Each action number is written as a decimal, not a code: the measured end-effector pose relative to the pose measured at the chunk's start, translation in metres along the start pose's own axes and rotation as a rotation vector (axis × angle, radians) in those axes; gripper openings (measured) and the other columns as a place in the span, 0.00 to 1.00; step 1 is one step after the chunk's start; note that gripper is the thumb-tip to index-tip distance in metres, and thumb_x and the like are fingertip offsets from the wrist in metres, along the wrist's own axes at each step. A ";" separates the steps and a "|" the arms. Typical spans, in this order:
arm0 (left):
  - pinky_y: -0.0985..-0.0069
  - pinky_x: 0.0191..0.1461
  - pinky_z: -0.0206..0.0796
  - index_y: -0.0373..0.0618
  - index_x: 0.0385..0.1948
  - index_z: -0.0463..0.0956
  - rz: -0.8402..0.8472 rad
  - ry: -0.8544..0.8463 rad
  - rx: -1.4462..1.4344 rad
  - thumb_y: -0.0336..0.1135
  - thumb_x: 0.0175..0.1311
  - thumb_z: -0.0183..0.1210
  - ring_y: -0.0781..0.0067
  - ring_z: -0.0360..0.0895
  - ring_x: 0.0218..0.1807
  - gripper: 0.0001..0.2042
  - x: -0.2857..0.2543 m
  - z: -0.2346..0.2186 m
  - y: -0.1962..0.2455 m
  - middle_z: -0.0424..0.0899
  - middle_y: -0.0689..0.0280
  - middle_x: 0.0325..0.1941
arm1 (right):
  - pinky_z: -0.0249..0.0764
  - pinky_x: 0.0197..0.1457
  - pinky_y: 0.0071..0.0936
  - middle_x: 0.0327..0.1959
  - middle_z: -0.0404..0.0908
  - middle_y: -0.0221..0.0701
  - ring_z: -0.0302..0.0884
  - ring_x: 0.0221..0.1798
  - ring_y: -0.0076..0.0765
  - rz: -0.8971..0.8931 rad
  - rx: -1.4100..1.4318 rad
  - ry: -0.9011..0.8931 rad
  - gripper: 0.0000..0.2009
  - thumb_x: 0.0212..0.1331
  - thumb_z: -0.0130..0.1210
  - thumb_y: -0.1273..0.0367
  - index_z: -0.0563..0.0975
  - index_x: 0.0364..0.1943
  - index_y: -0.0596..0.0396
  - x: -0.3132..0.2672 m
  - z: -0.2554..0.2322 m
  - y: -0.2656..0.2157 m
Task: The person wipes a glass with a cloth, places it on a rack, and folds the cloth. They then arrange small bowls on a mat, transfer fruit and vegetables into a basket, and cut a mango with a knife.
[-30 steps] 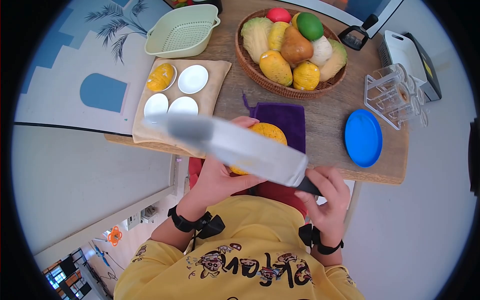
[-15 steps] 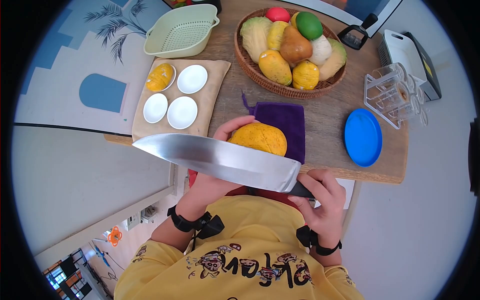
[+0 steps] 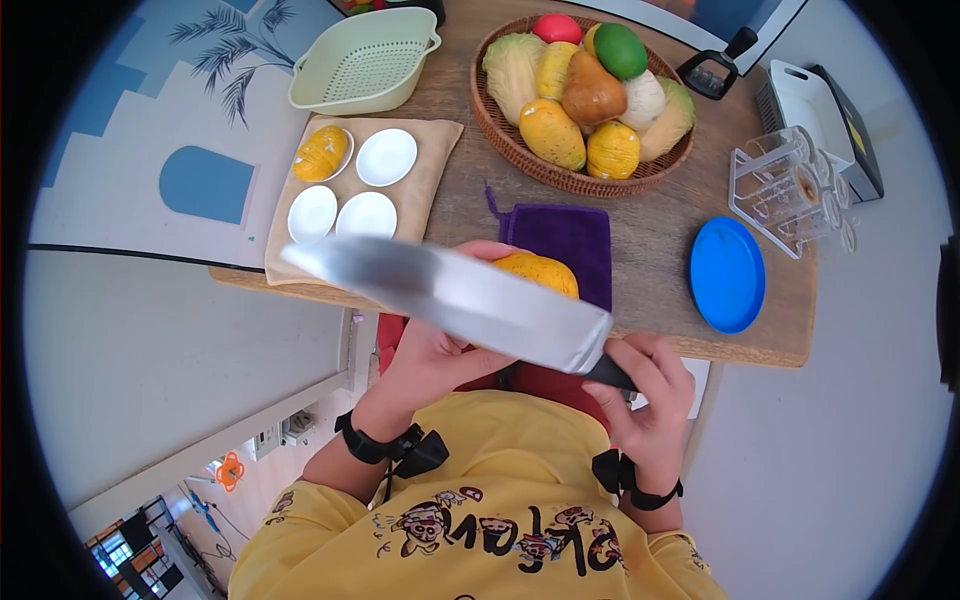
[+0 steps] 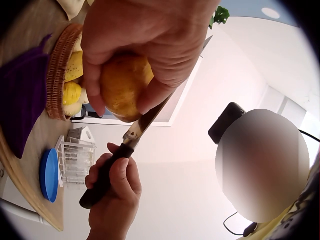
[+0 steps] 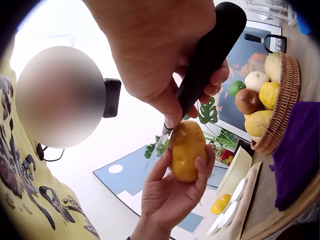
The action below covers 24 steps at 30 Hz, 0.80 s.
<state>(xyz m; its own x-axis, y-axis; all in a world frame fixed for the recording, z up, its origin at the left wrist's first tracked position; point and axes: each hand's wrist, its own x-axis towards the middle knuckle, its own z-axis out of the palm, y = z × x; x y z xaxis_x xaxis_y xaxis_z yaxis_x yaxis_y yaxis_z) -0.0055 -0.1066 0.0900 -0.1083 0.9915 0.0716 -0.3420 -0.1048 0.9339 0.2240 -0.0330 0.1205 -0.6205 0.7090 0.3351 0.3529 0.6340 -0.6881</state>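
My left hand (image 3: 430, 362) grips a yellow, mango-like oval fruit (image 3: 545, 272) in front of the table's near edge. In the right wrist view, fingers and thumb cup the speckled fruit (image 5: 187, 155) from below. My right hand (image 3: 650, 395) holds a large kitchen knife (image 3: 490, 305) by its black handle (image 5: 215, 50), fingers curled round it. The broad steel blade, blurred toward its tip, slants up-left across the fruit and hides part of it and of my left hand in the head view. In the left wrist view, the blade passes right behind the fruit (image 4: 125, 87).
Behind the hands lies a purple cloth (image 3: 560, 235). A wicker basket (image 3: 490, 130) of fruit stands at the back. Left are white dishes (image 3: 385, 158), one holding a wrapped yellow piece, and a green colander (image 3: 365, 62). Right are a blue plate (image 3: 727, 275) and a glass rack (image 3: 795, 190).
The knife blade swung down toward my body, uncovering more of the fruit, then came back up over it and is blurred again. My left hand still holds the fruit.
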 end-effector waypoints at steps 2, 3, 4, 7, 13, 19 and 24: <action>0.71 0.72 0.61 0.42 0.69 0.57 -0.092 0.099 -0.120 0.19 0.54 0.69 0.72 0.66 0.69 0.39 -0.005 0.008 0.002 0.63 0.63 0.70 | 0.76 0.34 0.31 0.36 0.80 0.37 0.81 0.33 0.42 0.063 -0.022 0.098 0.17 0.45 0.72 0.68 0.82 0.42 0.58 0.000 0.002 0.005; 0.71 0.72 0.61 0.42 0.68 0.57 -0.102 0.120 -0.148 0.19 0.54 0.69 0.71 0.66 0.69 0.39 -0.006 0.009 0.002 0.64 0.62 0.70 | 0.76 0.34 0.31 0.36 0.80 0.37 0.81 0.33 0.42 0.063 -0.021 0.099 0.17 0.45 0.72 0.68 0.82 0.42 0.58 0.000 0.002 0.006; 0.71 0.72 0.60 0.42 0.68 0.58 -0.112 0.140 -0.176 0.18 0.53 0.69 0.71 0.66 0.69 0.39 -0.006 0.009 0.002 0.64 0.61 0.70 | 0.76 0.34 0.31 0.36 0.80 0.37 0.80 0.33 0.42 0.096 -0.026 0.110 0.18 0.45 0.72 0.68 0.83 0.42 0.57 0.000 0.001 0.006; 0.69 0.73 0.59 0.41 0.68 0.59 -0.150 0.084 -0.111 0.20 0.54 0.70 0.69 0.64 0.71 0.39 -0.009 0.005 -0.002 0.64 0.60 0.71 | 0.76 0.34 0.31 0.35 0.79 0.37 0.80 0.33 0.42 0.083 -0.020 0.086 0.18 0.46 0.72 0.68 0.83 0.42 0.57 0.002 -0.002 0.003; 0.67 0.73 0.58 0.41 0.67 0.61 0.012 -0.019 0.007 0.27 0.59 0.67 0.66 0.65 0.71 0.33 0.003 0.000 -0.001 0.64 0.59 0.72 | 0.76 0.33 0.32 0.35 0.80 0.36 0.80 0.33 0.42 0.025 0.021 -0.003 0.18 0.45 0.72 0.68 0.83 0.42 0.57 -0.002 0.000 0.000; 0.68 0.74 0.57 0.41 0.66 0.61 0.031 0.117 -0.025 0.22 0.52 0.71 0.68 0.64 0.71 0.37 -0.004 0.005 -0.003 0.66 0.60 0.70 | 0.77 0.34 0.32 0.35 0.80 0.37 0.80 0.33 0.43 0.115 -0.003 0.101 0.18 0.45 0.72 0.69 0.82 0.42 0.58 -0.001 -0.001 0.006; 0.66 0.74 0.56 0.40 0.65 0.64 0.129 0.019 0.314 0.29 0.50 0.74 0.66 0.63 0.72 0.38 0.006 -0.004 -0.009 0.66 0.60 0.71 | 0.76 0.34 0.32 0.36 0.80 0.37 0.81 0.33 0.42 0.026 0.051 -0.010 0.18 0.45 0.72 0.69 0.82 0.42 0.59 -0.001 -0.002 -0.002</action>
<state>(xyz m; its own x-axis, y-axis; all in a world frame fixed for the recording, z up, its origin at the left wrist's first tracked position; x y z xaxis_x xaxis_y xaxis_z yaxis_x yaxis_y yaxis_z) -0.0069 -0.1000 0.0804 -0.1504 0.9697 0.1927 -0.0207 -0.1980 0.9800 0.2257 -0.0343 0.1228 -0.6188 0.7217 0.3103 0.3332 0.5988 -0.7283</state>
